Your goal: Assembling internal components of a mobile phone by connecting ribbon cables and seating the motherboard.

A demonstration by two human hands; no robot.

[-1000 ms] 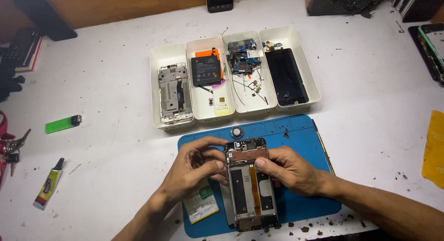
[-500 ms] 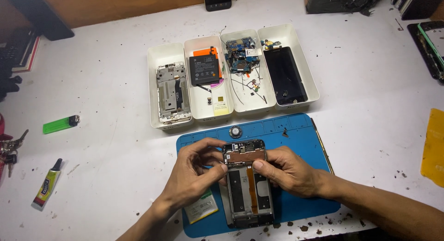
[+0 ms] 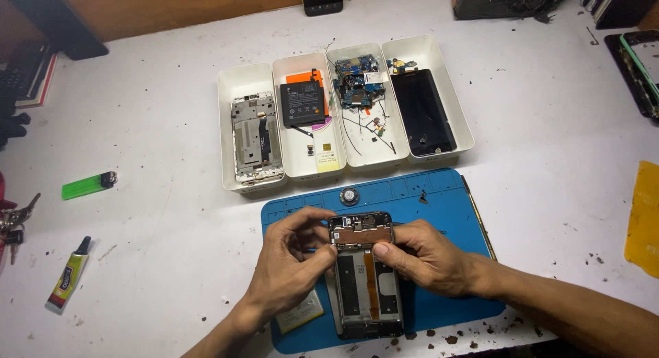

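Blue mat (image 3: 439, 193) on tabletop (image 3: 165, 227); my left hand (image 3: 292, 265) and right hand (image 3: 422, 256) grip opened phone (image 3: 366, 279) between them; fingertips hide its edges.

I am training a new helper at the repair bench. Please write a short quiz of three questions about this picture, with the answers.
1. True or false: both hands touch the opened phone on the blue mat.
2. How many white trays stand side by side behind the mat? A) two B) four C) six
3. Which small green thing lies on the table to the left of the trays?

Key
1. True: the left hand and the right hand both hold it near its top end.
2. B. One of them holds a black battery.
3. The green lighter.
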